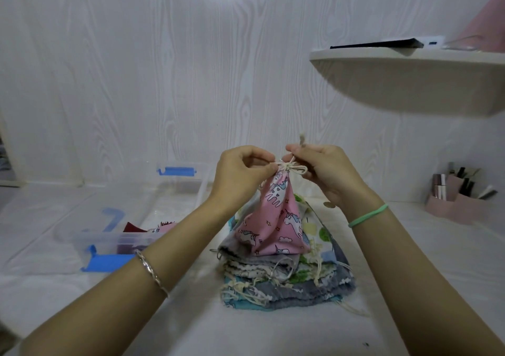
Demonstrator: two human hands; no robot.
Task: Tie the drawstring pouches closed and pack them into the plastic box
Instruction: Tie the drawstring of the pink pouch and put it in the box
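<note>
We hold the pink unicorn-print fabric pouch (276, 219) upright, neck uppermost, our left hand (240, 172) pinching the gathered neck, our right hand (325, 169) pinching the cream cotton cord (293, 167); the clear blue-latched plastic box (103, 239) lies to its left, nearer our left hand.

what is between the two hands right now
In the head view, the gathered neck of the pink unicorn pouch and its cream drawstring sit between the left hand and right hand.
</note>
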